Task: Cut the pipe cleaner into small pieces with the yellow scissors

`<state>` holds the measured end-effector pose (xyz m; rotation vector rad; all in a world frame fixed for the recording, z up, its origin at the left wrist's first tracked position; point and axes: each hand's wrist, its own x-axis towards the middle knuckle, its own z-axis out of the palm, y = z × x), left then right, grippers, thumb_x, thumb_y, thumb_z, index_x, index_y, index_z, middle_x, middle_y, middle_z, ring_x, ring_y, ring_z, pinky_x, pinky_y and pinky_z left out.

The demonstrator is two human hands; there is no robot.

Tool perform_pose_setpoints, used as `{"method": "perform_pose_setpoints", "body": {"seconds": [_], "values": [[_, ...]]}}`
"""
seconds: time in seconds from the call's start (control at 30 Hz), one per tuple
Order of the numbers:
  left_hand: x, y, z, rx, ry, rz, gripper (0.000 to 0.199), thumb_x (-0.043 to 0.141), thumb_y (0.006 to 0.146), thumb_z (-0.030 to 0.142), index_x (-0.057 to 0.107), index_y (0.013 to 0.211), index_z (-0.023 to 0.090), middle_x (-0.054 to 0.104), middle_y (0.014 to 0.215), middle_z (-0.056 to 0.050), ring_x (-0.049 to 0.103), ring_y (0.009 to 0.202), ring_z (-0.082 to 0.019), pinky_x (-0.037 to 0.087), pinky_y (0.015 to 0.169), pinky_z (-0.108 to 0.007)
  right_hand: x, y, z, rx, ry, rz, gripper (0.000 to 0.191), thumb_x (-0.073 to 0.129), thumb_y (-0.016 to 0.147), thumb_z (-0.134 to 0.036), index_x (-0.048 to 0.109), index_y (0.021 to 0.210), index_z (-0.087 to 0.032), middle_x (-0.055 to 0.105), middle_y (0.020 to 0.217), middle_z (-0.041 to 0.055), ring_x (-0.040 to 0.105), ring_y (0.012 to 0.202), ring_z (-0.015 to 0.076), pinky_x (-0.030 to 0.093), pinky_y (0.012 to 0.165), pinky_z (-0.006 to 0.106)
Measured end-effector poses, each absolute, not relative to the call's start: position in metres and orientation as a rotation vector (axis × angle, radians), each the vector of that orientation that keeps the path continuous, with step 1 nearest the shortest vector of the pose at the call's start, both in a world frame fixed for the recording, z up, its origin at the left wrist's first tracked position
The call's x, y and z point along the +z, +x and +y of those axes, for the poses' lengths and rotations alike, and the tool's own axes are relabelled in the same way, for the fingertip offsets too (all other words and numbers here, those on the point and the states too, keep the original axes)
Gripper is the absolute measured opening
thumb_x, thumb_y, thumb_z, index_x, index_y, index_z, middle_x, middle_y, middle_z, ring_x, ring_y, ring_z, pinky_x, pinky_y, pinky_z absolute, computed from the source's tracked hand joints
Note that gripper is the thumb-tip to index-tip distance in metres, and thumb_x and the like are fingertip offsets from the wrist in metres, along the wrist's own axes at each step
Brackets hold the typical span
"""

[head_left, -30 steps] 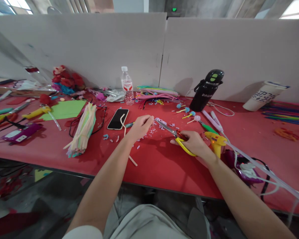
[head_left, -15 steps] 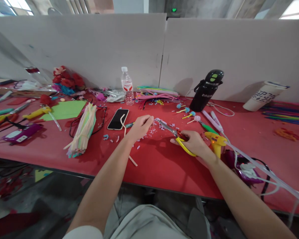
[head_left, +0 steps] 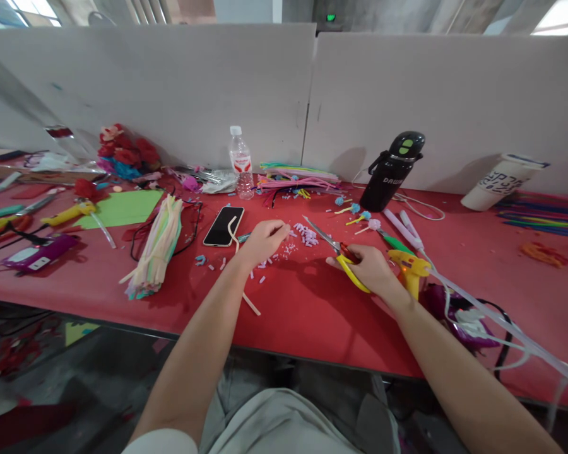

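Observation:
My right hand (head_left: 370, 268) is wrapped round the handles of a pair of scissors (head_left: 344, 265) with yellow and red grips. The blades point up and left and look closed or nearly so. Left of the tips, my left hand (head_left: 265, 242) is closed in a pinch above the table; what its fingertips hold is too small to make out. A small heap of cut lilac pieces (head_left: 307, 235) lies between the hands, with finer bits scattered round it. A bent cream pipe cleaner (head_left: 251, 304) passes beneath my left wrist, which hides its middle.
Behind my left hand lies a phone (head_left: 224, 226), with a bundle of pastel pipe cleaners (head_left: 158, 249) to its left. A plastic bottle (head_left: 241, 162) and a black flask (head_left: 392, 173) stand at the back. A yellow glue gun (head_left: 411, 270) sits right of my right hand.
The scissors have drawn back slightly from my left hand's fingertips, and their blades have swung a little upright. The lilac heap shows more fully. My left hand has barely moved.

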<state>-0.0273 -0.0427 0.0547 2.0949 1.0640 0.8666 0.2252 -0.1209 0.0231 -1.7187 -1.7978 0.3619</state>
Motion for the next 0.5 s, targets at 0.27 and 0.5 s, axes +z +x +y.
{"method": "perform_pose_setpoints", "body": {"seconds": [0.27,0.5], "values": [[0.032,-0.053,-0.022,0.386,2.215,1.486,0.037,0.053,0.076,0.046,0.053,0.051,0.019,0.051,0.049,-0.002,0.042,0.045,-0.012,0.026,0.048,-0.026,0.023,0.226,-0.12,0.309,-1.722,-1.762,0.056,0.061,0.066,-0.064,0.029,0.055,-0.019,0.025,0.054,-0.0052,0.022,0.053,0.0075,0.018,0.043,0.022],[0.028,-0.017,-0.02,0.72,2.413,1.195,0.018,0.047,0.084,0.026,0.06,0.094,0.02,0.058,0.091,-0.006,0.055,0.075,-0.015,0.041,0.074,-0.028,0.023,0.225,-0.12,0.304,-1.716,-1.759,0.057,0.061,0.065,-0.066,0.03,0.054,-0.019,0.025,0.054,-0.0052,0.022,0.052,0.0076,0.018,0.044,0.022]]}}
